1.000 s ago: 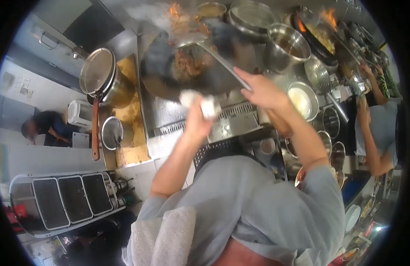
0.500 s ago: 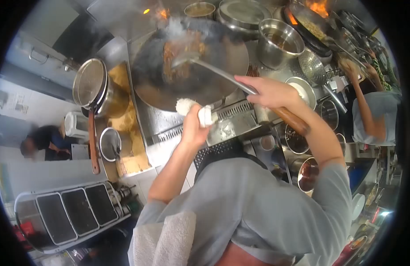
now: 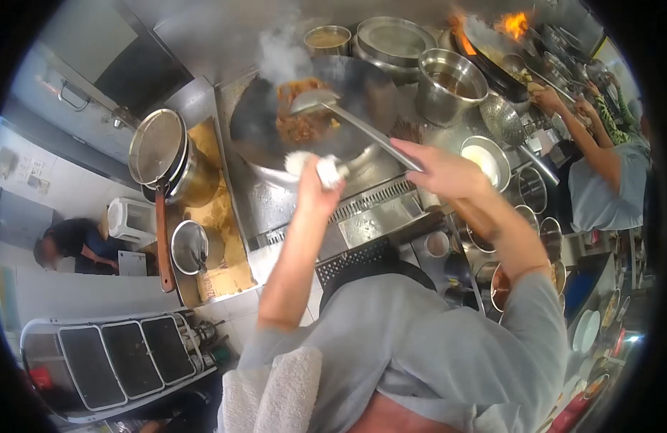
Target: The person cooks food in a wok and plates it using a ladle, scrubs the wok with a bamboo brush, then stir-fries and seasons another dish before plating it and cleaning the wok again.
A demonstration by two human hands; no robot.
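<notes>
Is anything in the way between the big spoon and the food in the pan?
Nothing visible is. The right hand grips the ladle by its handle, and the bowl already sits against the food inside the wok. The left hand holds the wok's near rim through a white cloth, clear of the ladle.
</notes>
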